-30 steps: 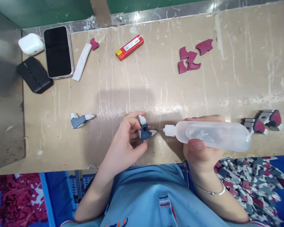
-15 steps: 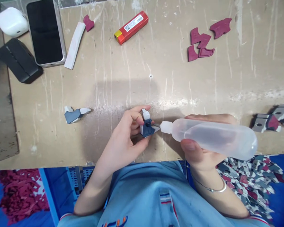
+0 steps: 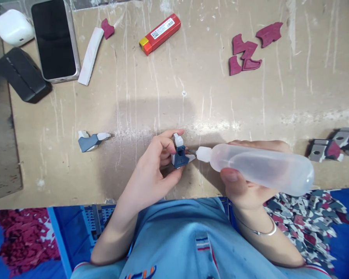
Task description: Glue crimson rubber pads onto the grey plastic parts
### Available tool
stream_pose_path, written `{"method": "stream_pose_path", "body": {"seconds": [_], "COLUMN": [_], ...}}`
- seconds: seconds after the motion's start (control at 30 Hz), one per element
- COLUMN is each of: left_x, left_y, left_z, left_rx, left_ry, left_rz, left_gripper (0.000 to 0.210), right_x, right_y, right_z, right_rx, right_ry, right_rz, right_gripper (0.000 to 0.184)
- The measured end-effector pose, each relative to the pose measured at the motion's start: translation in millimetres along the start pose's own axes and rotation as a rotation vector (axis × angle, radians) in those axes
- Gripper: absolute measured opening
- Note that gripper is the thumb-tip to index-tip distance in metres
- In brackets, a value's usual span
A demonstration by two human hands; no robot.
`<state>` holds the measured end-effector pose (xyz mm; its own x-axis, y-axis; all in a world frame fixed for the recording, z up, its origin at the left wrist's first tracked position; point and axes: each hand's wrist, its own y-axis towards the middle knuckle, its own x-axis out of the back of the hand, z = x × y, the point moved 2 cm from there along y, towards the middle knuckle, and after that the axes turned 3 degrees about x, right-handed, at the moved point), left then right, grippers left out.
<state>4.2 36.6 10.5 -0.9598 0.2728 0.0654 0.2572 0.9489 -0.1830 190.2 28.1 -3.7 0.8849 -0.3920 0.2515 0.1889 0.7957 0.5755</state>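
Note:
Between the thumb and fingers of my left hand [image 3: 151, 168] is a small dark-blue and white plastic part [image 3: 180, 155], held upright just above the table. My right hand [image 3: 244, 186] is wrapped round a translucent squeeze bottle [image 3: 263, 166] lying nearly level, its white cap and thin nozzle pointing left. The nozzle tip reaches the right side of the plastic part; whether it touches is hard to see. A similar blue-grey and white part [image 3: 88, 142] lies on the table to the left of my left hand.
Maroon pieces [image 3: 244, 54] and a red lighter-like box [image 3: 159, 34] lie at the back. A phone [image 3: 56, 40], white case [image 3: 14, 27], black case [image 3: 23, 75] and white strip [image 3: 90, 56] are at left. Assembled parts [image 3: 325, 150] sit at right; bins of maroon pieces [image 3: 27, 240] and mixed parts [image 3: 304, 224] stand below.
Hardly anything differs. The whole view has shifted slightly, and the bottle's nozzle stays at the plastic part in my left hand.

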Motion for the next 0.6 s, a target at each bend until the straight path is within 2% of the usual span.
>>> {"method": "stream_pose_path", "body": {"seconds": [0.2,0.3,0.43,0.53,0.6], "left_x": [-1.4,-0.6,1.2,1.8,1.6], "left_y": [1.4,0.9,-0.6,-1.4,-1.7], "left_z": [0.1,0.7,1.3,1.0,0.7], "left_rx": [-0.005,-0.012,-0.004,0.000,-0.001], "left_ry": [0.024,0.031,0.029,0.021,0.002], "left_rz": [0.004,0.004,0.017,0.027,0.035], "left_gripper": [0.035,0.035,0.036,0.039,0.040], "right_x": [-1.0,-0.6,-0.3,3.3,6.1], "right_y": [0.7,2.5,7.4,9.7,9.5], "right_z": [0.9,1.4,3.5,4.0,2.4], "right_rx": [0.035,-0.003,0.039,0.114,0.095], "right_ry": [-0.014,-0.021,0.029,0.050,0.076], "right_rz": [0.026,0.031,0.164,0.224,0.271], "right_gripper": [0.024,0.022,0.028,0.024,0.028]}}
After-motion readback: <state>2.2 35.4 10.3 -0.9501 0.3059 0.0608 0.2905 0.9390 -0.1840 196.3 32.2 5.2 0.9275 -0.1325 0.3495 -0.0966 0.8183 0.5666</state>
